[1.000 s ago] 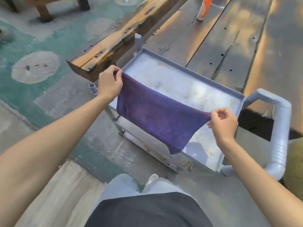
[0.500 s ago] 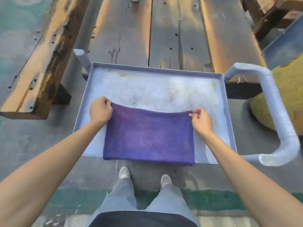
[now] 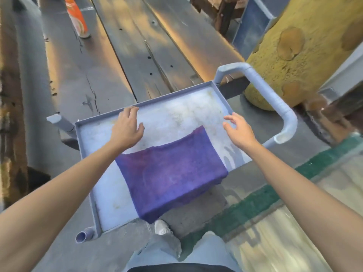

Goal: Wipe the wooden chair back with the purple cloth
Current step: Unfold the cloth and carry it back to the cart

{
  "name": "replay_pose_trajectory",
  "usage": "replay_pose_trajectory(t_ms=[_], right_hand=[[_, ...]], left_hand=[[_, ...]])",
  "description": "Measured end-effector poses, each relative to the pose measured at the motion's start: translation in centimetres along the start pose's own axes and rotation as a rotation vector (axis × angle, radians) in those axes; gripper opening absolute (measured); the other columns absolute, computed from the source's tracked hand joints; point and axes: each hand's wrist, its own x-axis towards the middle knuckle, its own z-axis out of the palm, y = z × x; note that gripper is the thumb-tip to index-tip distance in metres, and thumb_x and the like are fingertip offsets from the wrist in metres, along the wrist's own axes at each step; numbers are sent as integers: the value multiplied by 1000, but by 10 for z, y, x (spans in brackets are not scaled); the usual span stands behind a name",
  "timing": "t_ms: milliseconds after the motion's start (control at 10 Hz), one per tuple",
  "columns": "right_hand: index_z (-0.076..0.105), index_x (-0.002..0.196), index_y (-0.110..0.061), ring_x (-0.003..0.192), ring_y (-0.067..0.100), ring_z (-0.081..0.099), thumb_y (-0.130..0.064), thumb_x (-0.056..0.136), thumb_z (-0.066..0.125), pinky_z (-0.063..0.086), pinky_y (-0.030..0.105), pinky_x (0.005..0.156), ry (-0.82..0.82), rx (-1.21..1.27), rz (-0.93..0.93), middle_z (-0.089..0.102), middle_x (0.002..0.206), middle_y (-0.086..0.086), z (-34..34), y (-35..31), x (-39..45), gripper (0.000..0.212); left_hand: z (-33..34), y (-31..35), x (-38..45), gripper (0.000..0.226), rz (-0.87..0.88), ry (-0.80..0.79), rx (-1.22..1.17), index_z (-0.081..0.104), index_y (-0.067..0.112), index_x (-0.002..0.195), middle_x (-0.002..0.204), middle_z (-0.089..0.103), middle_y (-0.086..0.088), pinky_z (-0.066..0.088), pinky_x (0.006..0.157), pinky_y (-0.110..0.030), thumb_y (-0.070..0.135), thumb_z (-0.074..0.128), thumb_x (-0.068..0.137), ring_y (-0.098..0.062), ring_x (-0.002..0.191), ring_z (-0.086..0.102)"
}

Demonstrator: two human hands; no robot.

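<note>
Purple cloth, folded into a rough rectangle, lies flat on the grey metal tray of a cart, its near edge draped over the tray's front rim and hanging just above the floor.

Head view: both hands hover above the tray beyond the cloth, apart from it. The left hand has its fingers extended and relaxed, holding nothing; the right hand is likewise spread and empty, near the tray's right rim. A grey tubular cart handle curves up at the tray's right side. Behind the tray runs a weathered plank worktop, on which an orange bottle stands well apart from the cart. A yellow textured column rises at the right. One shoe shows below the cloth's hanging edge. No wooden chair back can be identified with certainty in this view.

Handling judgement: the cloth appears soft, light and limp, likely a microfibre towel; it will sag and unfold if lifted by one corner. A sound hold would be a pinch on the doubled far edge, or a bunching grasp at the middle so that a padded face is presented to the wood. The overhanging portion may slide the cloth off the smooth tray if it is nudged forward.
</note>
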Motion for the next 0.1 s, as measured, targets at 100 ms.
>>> replay_pose_trajectory(t_ms=[100], right_hand=[[55, 145, -20, 153, 17, 28, -36, 102, 55, 25, 27, 110, 136, -25, -33, 27, 168, 2, -41, -2, -17, 46]], left_hand=[[-12, 44, 16, 67, 180, 30, -21, 31, 1, 155, 162, 30, -20, 34, 115, -52, 25, 57, 98, -42, 145, 32]])
